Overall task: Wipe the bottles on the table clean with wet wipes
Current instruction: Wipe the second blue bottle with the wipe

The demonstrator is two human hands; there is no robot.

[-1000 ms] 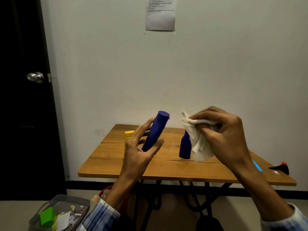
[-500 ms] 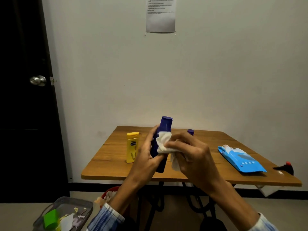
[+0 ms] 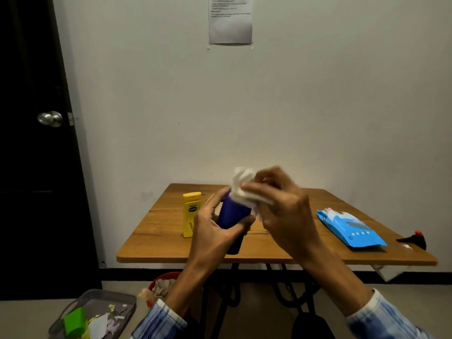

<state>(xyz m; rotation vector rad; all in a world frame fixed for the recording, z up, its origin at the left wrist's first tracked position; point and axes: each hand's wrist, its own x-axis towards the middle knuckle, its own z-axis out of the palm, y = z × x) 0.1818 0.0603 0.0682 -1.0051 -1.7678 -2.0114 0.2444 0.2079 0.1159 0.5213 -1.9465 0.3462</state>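
My left hand [image 3: 215,231] grips a dark blue bottle [image 3: 232,216] around its middle, holding it tilted above the near edge of the wooden table [image 3: 269,255]. My right hand [image 3: 286,206] presses a crumpled white wet wipe [image 3: 244,189] over the bottle's top, which is hidden under the wipe. A yellow bottle [image 3: 191,214] stands upright on the table just left of my left hand. The second blue bottle seen earlier is hidden behind my hands.
A blue wet wipes pack [image 3: 352,227] lies on the table's right side, with a black and red object [image 3: 413,241] at the right edge. A red bin [image 3: 162,283] and a grey basket [image 3: 97,314] of scraps sit on the floor at the lower left. A dark door [image 3: 31,143] fills the left.
The right hand brought the wipe onto the blue bottle and slid it from the body up over the cap. The left hand kept its grip.
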